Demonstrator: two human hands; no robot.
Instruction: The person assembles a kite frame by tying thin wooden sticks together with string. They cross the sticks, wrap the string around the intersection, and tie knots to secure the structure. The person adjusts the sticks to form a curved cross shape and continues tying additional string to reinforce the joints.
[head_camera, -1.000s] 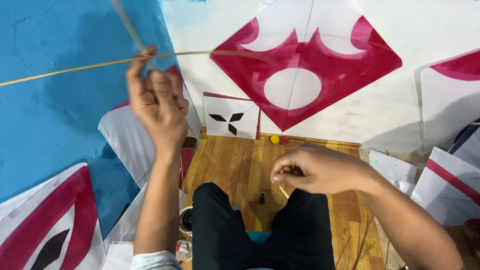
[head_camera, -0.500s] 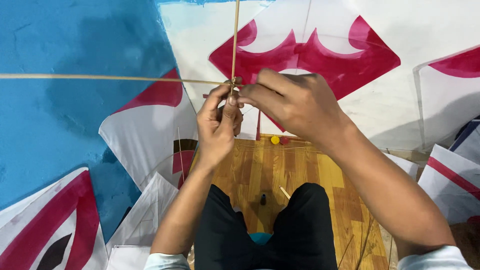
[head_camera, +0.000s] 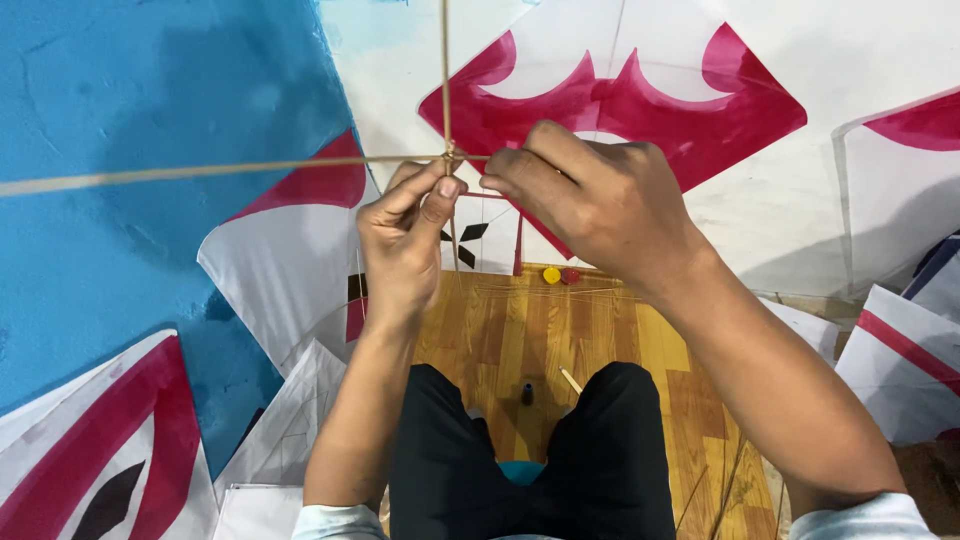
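Two thin bamboo sticks are held up in front of me, crossed: one horizontal stick (head_camera: 200, 171) runs left and one vertical stick (head_camera: 445, 70) runs up out of view. My left hand (head_camera: 405, 235) pinches the crossing from below with thumb and fingers. My right hand (head_camera: 590, 200) grips the same joint from the right, its fingertips at the crossing. The knot or binding at the joint is too small to make out.
Red-and-white paper kites (head_camera: 640, 90) lean against the white wall, more kites (head_camera: 270, 260) stand by the blue wall (head_camera: 130, 90) and at the right (head_camera: 900, 360). On the wooden floor (head_camera: 520, 330) lie a yellow and a red spool (head_camera: 551, 274), a small dark bottle (head_camera: 527, 394) and a short stick (head_camera: 571, 380). My legs in black trousers are below.
A second ago my right hand was low by my knee and the left held the sticks alone. The right hand rose to the crossing; both now hold it, sticks squared.
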